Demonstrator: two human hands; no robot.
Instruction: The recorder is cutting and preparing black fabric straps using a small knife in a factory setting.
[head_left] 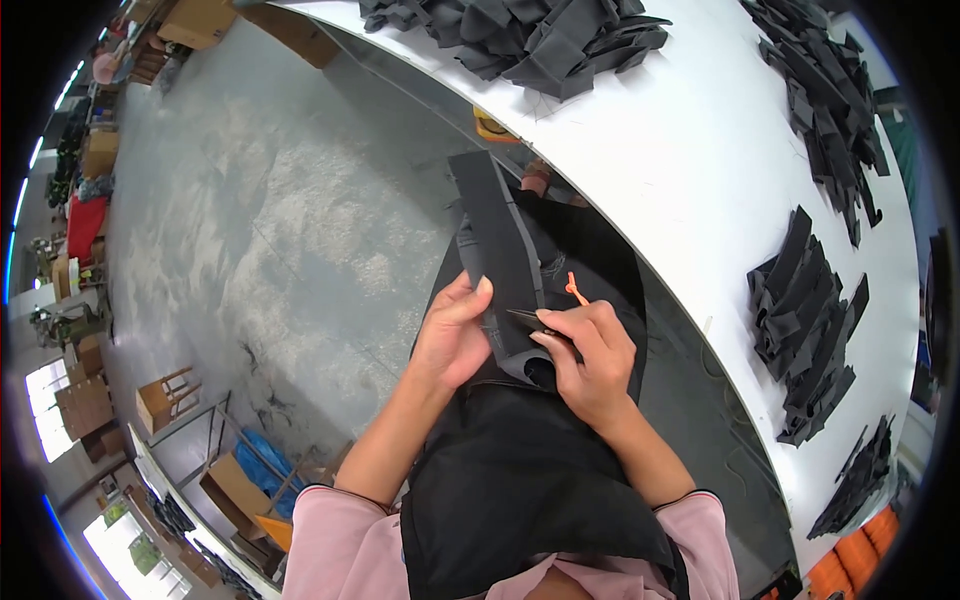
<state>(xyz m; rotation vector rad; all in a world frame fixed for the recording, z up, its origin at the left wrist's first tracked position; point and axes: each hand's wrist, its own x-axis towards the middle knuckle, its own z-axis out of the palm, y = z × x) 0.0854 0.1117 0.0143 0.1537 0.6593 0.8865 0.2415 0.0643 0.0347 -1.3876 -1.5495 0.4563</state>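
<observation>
Over my lap, my left hand (pixel 453 335) is closed on a long dark grey strip of fabric (pixel 497 225), thumb on top along its left edge. The strip's far end points away from me, and its near end curls by my right hand. My right hand (pixel 592 358) grips small thread snips (pixel 524 319), whose pointed dark blades lie over the strip's right side. An orange cord (pixel 573 288) sticks out beside the snips. The snips' handles are mostly hidden in my fingers.
A white table (pixel 650 170) curves along my right. It bears a heap of dark fabric pieces (pixel 530 40) at the far side and more piles (pixel 805 325) farther right. Orange spools (pixel 855 555) sit lower right. A wooden stool (pixel 168 398) and cardboard boxes stand left on the grey floor.
</observation>
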